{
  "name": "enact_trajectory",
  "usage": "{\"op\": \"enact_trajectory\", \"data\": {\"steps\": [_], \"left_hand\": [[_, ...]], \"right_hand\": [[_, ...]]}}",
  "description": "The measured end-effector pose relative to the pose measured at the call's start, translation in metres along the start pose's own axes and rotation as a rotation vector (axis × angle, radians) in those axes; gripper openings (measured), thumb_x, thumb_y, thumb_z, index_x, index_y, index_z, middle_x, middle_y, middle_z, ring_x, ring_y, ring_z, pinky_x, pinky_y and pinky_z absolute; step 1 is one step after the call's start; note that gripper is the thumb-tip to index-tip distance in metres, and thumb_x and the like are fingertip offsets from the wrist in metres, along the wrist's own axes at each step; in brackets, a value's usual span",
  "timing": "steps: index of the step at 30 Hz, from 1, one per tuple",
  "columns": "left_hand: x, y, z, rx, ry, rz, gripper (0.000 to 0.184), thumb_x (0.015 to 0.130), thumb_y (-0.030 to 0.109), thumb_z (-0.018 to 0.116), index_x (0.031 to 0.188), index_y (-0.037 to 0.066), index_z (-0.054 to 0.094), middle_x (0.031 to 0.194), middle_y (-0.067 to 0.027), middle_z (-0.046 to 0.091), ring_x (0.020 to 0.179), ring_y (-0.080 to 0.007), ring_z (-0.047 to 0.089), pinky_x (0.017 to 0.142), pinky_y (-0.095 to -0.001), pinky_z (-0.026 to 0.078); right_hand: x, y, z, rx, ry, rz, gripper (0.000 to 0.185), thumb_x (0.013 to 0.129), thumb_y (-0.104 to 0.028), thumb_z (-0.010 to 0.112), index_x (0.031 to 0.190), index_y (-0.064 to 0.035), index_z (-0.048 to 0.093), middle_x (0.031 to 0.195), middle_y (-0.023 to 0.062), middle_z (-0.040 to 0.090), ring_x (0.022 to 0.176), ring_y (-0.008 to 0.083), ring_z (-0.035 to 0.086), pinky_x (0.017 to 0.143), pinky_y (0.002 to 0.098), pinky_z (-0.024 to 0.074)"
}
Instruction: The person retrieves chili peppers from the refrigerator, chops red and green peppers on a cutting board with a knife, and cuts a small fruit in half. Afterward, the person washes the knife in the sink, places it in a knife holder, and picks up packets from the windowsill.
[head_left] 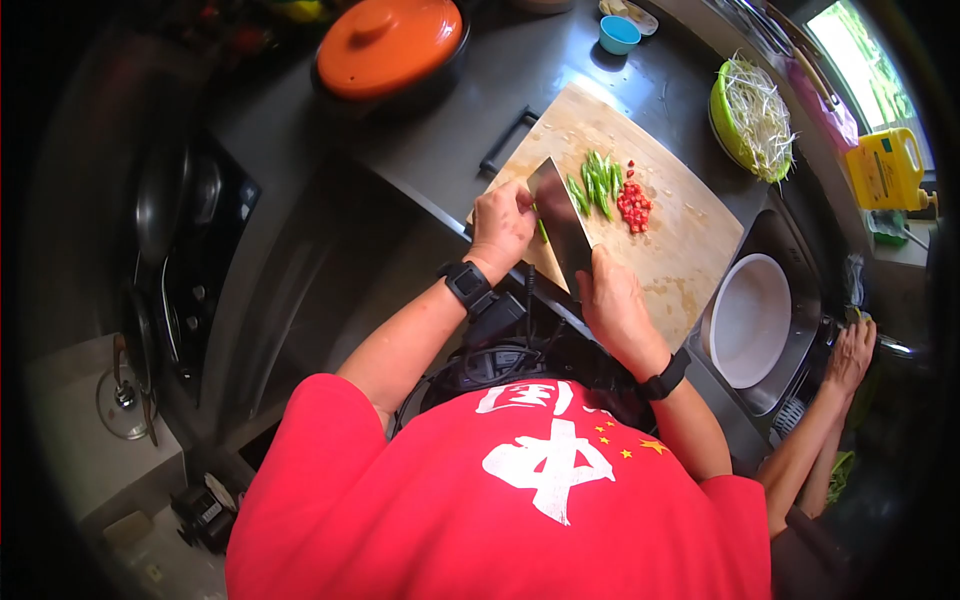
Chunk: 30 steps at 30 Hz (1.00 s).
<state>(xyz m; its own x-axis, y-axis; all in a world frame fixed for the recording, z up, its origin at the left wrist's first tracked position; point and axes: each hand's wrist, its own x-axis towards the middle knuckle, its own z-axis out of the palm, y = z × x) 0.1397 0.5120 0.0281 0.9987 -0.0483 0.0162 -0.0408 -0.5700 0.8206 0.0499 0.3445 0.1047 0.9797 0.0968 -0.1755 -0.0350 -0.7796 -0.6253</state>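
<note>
Head view: what is the largest thing there?

It is the dark counter [510,75], and on it lies the wooden cutting board [690,220].

And over the board?

The broad knife [562,222]. The right hand [615,300] is closed around its rear end. The left hand [503,222] is curled just beside the knife; whether it pinches something, I cannot tell.

How far is the cutting, in your judgement?

2 heaps look finished. The green pepper pieces [601,180] lie in long slices on the board, across the knife from the left hand. The red pepper pieces [634,207], chopped small, are just beside them.

What is left?

Perhaps only a little: 1 green strip [543,231] shows between left hand and knife, seemingly not yet sliced.
</note>
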Motion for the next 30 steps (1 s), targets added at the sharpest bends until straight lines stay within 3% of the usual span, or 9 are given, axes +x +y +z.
{"op": "enact_trajectory", "data": {"steps": [5, 15, 20, 24, 30], "left_hand": [[0.001, 0.004, -0.002, 0.049, 0.025, -0.029, 0.013, 0.072, 0.007, 0.072, 0.081, 0.002, 0.064, 0.075, -0.0137, 0.068, 0.073, -0.0295, 0.069, 0.070, -0.0364, 0.055], [0.003, 0.005, -0.003, 0.064, 0.017, -0.046, 0.012, 0.072, 0.009, 0.071, 0.080, 0.002, 0.064, 0.075, -0.0147, 0.068, 0.073, -0.0313, 0.068, 0.070, -0.0384, 0.055], [0.004, 0.003, 0.000, 0.026, 0.028, -0.011, 0.011, 0.073, 0.009, 0.069, 0.080, 0.002, 0.064, 0.075, -0.0150, 0.069, 0.074, -0.0321, 0.068, 0.070, -0.0387, 0.055], [0.002, -0.001, 0.000, 0.034, 0.025, 0.042, 0.010, 0.074, 0.007, 0.067, 0.080, 0.000, 0.062, 0.072, -0.0145, 0.068, 0.067, -0.0277, 0.069, 0.065, -0.0358, 0.056], [-0.001, -0.005, 0.003, -0.076, -0.026, -0.017, 0.009, 0.078, 0.002, 0.065, 0.084, -0.003, 0.059, 0.070, -0.0123, 0.068, 0.060, -0.0193, 0.069, 0.059, -0.0298, 0.056]], "right_hand": [[0.001, -0.001, 0.002, -0.088, -0.023, 0.008, 0.017, 0.086, -0.007, 0.059, 0.092, 0.0017, 0.046, 0.075, 0.0302, 0.059, 0.075, 0.0501, 0.058, 0.066, 0.0561, 0.0446], [0.003, -0.008, 0.004, -0.123, -0.052, 0.034, 0.015, 0.088, -0.008, 0.055, 0.092, 0.0022, 0.045, 0.076, 0.0295, 0.059, 0.075, 0.0496, 0.058, 0.066, 0.0563, 0.0441], [0.021, -0.005, 0.014, -0.087, 0.035, -0.063, 0.013, 0.087, -0.007, 0.055, 0.091, 0.0025, 0.046, 0.078, 0.0294, 0.058, 0.076, 0.0491, 0.057, 0.066, 0.0555, 0.0439], [0.040, 0.003, 0.020, -0.080, 0.075, -0.101, 0.008, 0.087, -0.006, 0.049, 0.091, 0.0009, 0.049, 0.077, 0.0289, 0.060, 0.076, 0.0488, 0.059, 0.067, 0.0564, 0.0453], [0.028, 0.024, -0.008, 0.061, 0.194, -0.130, 0.018, 0.086, -0.010, 0.061, 0.094, 0.0034, 0.051, 0.080, 0.0299, 0.059, 0.078, 0.0496, 0.057, 0.067, 0.0543, 0.0444]]}}
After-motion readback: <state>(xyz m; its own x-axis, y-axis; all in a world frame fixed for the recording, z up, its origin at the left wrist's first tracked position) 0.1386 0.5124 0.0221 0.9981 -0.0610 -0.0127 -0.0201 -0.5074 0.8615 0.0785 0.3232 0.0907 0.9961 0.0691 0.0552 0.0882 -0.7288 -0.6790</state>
